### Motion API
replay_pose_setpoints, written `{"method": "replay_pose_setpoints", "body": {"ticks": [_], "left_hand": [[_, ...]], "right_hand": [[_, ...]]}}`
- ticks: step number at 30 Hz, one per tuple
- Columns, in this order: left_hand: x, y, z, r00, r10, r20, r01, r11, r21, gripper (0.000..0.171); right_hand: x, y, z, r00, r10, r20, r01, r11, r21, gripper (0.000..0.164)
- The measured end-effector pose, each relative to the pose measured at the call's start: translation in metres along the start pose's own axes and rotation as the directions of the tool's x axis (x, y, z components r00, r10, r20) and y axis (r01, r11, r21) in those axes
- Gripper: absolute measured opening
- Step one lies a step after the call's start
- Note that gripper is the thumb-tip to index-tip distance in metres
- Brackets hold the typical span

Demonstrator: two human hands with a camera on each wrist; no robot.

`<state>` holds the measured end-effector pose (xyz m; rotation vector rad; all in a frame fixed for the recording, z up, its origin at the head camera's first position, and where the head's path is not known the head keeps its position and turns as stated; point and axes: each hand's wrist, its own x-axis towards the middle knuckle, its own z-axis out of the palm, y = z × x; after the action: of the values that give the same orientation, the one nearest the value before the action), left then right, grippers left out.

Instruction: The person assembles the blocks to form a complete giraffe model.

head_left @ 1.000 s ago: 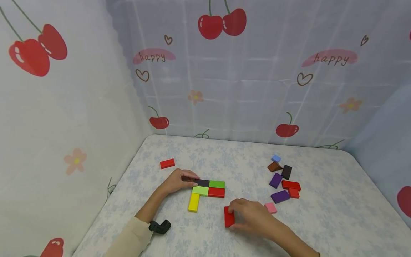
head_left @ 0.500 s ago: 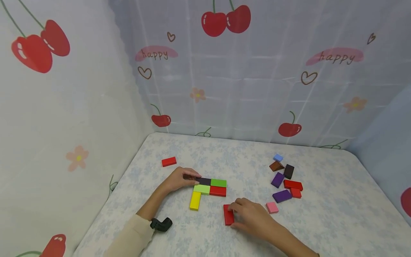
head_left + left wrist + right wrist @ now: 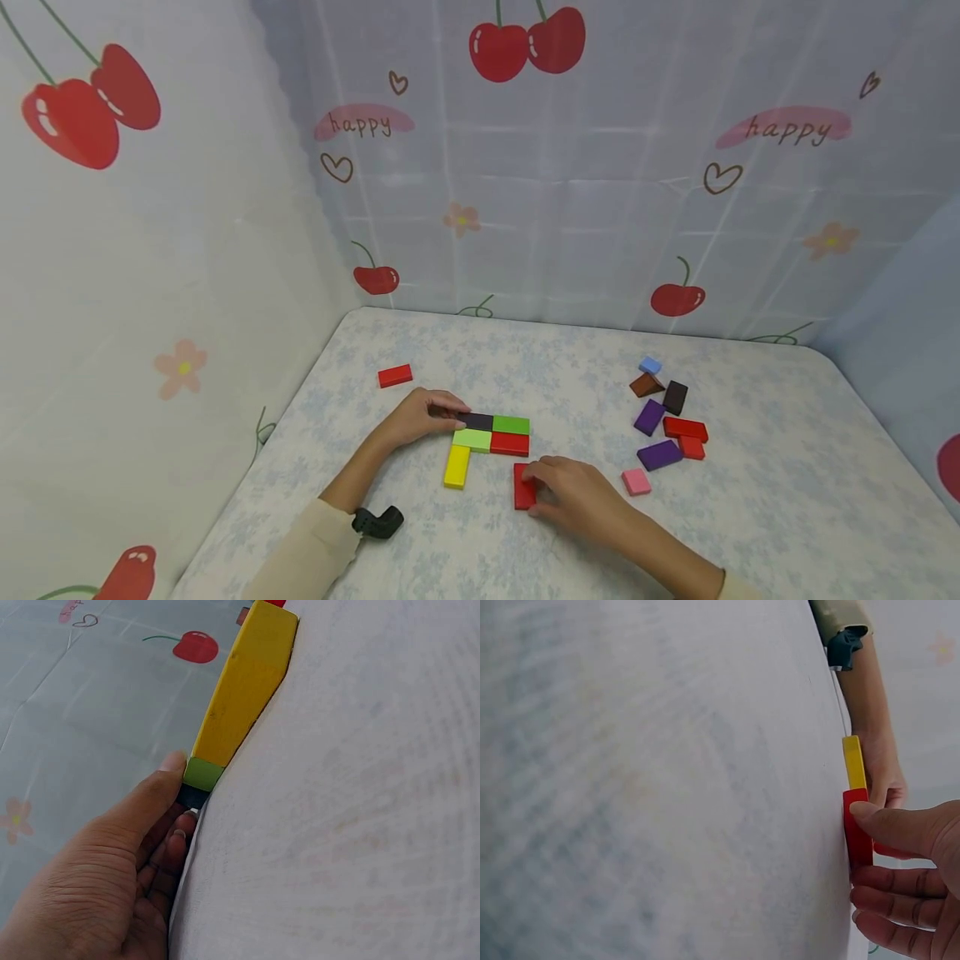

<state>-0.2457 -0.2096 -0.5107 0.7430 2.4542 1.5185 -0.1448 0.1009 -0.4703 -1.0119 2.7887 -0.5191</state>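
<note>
My left hand [image 3: 422,417] pinches the left end of a black block [image 3: 477,422] with thumb and fingers. Against that block lie a green block [image 3: 512,425], a light green block [image 3: 472,440] and a red block [image 3: 510,444], all flat in two rows. A yellow block [image 3: 456,467] points toward me from the light green one; it looms large in the left wrist view. Nearer to me, my right hand [image 3: 573,492] grips another red block [image 3: 523,487] between thumb and fingers, a small gap short of the rows. Its fingers cover the right side of that block.
Several loose blocks lie at the right, among them a purple block [image 3: 659,455], a pink block [image 3: 636,482] and a brown wedge [image 3: 646,384]. One red block [image 3: 395,376] sits alone at the far left. A printed curtain [image 3: 570,192] stands behind the table [image 3: 810,467].
My right hand has slid the red block forward and slightly left, closer to the rows. The left hand stays at the black block, and the other blocks keep their places.
</note>
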Motion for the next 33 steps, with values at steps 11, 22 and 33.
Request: {"method": "replay_pose_setpoints", "body": {"ticks": [11,22,33], "left_hand": [[0.000,0.002,0.000,1.000,0.003,-0.004,-0.003,1.000,-0.011,0.025],[0.001,0.003,-0.002,1.000,0.000,0.011,0.000,1.000,-0.004,0.026],[0.000,0.003,-0.001,1.000,0.002,0.005,-0.002,1.000,-0.006,0.025]], "right_hand": [[0.010,0.005,0.003,0.999,0.011,-0.049,-0.009,0.999,0.035,0.039],[0.013,0.006,0.004,0.997,0.020,-0.078,-0.019,1.000,0.023,0.039],[0.011,0.002,0.000,0.995,0.091,-0.050,-0.089,0.995,0.036,0.042]]}}
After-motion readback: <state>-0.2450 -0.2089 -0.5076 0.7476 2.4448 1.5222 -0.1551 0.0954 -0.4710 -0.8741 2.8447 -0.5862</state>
